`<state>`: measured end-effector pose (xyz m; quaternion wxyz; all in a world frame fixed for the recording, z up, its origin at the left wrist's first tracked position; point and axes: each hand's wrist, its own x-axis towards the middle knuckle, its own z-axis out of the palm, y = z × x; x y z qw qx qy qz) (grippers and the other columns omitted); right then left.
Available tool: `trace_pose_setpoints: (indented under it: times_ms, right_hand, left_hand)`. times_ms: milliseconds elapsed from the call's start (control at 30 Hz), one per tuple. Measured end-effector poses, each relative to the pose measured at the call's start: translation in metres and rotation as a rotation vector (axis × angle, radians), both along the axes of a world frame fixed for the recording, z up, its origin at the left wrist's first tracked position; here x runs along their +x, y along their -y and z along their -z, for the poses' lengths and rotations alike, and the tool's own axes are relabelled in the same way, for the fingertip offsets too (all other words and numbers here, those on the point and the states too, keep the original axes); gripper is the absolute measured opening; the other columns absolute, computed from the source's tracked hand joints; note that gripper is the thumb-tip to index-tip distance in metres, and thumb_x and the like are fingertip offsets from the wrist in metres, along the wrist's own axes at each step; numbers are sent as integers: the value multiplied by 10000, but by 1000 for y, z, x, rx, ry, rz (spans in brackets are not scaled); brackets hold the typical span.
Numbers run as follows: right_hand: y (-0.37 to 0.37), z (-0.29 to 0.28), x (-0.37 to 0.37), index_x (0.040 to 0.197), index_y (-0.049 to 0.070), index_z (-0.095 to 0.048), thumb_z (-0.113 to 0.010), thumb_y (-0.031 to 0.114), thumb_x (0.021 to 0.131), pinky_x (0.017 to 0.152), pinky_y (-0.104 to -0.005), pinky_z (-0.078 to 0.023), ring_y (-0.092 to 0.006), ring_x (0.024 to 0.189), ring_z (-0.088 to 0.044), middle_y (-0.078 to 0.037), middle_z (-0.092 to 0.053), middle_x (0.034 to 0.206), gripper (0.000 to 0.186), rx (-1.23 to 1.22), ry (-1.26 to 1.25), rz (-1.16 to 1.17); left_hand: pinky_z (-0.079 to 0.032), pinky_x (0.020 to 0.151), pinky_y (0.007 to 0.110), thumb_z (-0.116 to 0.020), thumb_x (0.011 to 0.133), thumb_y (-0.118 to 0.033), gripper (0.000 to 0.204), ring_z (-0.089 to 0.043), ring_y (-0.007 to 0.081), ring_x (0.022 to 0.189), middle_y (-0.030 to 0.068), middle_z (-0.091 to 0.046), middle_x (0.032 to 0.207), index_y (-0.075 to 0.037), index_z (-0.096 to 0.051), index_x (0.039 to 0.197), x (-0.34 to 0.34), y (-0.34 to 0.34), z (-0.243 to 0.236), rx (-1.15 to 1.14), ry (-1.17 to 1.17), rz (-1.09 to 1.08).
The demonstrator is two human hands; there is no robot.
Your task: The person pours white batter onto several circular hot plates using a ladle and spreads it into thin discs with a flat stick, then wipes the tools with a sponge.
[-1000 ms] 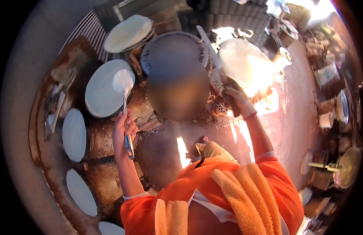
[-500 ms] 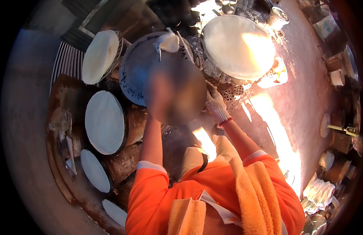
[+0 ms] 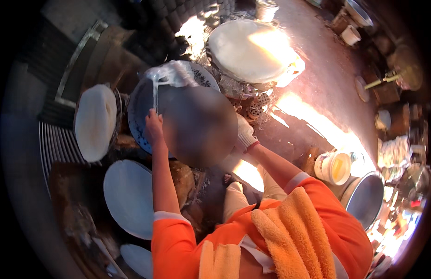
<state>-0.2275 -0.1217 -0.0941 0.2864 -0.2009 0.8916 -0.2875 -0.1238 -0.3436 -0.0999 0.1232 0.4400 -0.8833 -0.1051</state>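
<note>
My bare left hand (image 3: 154,126) is closed on the lower end of a thin white strand. That strand hangs from a limp, wet-looking white sheet (image 3: 165,76), cloth or dough, I cannot tell which, over the far part of a dark round pan (image 3: 134,122) with a speckled rim. My right hand (image 3: 244,132) wears a pale knitted glove with a red cuff edge. It is at the pan's right side, its fingers hidden behind a blurred round patch that also covers much of the pan.
A large round white-topped pan (image 3: 243,49) stands far right in sunlight, beside holed cylindrical briquettes (image 3: 255,110). Other round white surfaces (image 3: 128,197) line the left, one a tilted disc (image 3: 95,123). A white bucket (image 3: 334,167) and a wide metal basin (image 3: 365,197) stand at right.
The view has swung, bringing the bucket and basin in at right. The white sheet now spreads wider, with a strand drawn toward my left hand, which has come out from behind the blurred patch.
</note>
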Motion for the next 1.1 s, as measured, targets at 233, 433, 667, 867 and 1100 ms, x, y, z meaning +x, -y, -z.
trace_pose_setpoints:
  times_ms: [233, 433, 667, 867, 1100]
  right_hand:
    - [10, -28, -2, 1234, 255, -446, -406, 306, 905, 667, -460, -475, -374, 808, -609, -194, -616, 878, 336, -149, -304, -85]
    - [41, -8, -11, 1218, 192, -436, -351, 302, 915, 698, -482, -471, -390, 867, -599, -226, -611, 915, 333, -129, -293, -307]
    - [74, -12, 4, 1278, 223, -353, -371, 195, 893, 708, -467, -492, -351, 879, -622, -208, -599, 983, 386, 27, -361, -511]
    - [38, 56, -46, 1263, 230, -440, -435, 259, 899, 580, -438, -500, -322, 713, -638, -168, -633, 820, 365, -142, -559, -450]
    - [66, 33, -36, 1290, 208, -426, -438, 229, 898, 701, -405, -484, -325, 855, -615, -164, -632, 924, 392, -283, -390, -573]
  left_hand:
    - [-454, 649, 460, -509, 871, -125, 145, -563, 386, 808, 187, -550, 839, -34, -461, 973, 53, 6, -18, 46, -67, -35]
    - [-379, 450, 292, -433, 937, -168, 195, -463, 148, 473, 56, -475, 644, -33, -489, 1066, 146, -35, -31, 608, -537, -275]
    - [-319, 377, 195, -392, 953, -155, 294, -354, 24, 387, 1, -455, 697, 5, -473, 1187, 161, -100, -94, 1283, -1349, -160]
    - [-309, 382, 178, -370, 961, -167, 311, -350, 21, 385, -2, -457, 689, 17, -455, 1197, 171, -103, -84, 1455, -1588, -85]
    - [-307, 370, 189, -372, 962, -179, 281, -354, 25, 384, 2, -449, 684, -11, -492, 1152, 153, -110, -87, 1321, -1476, -168]
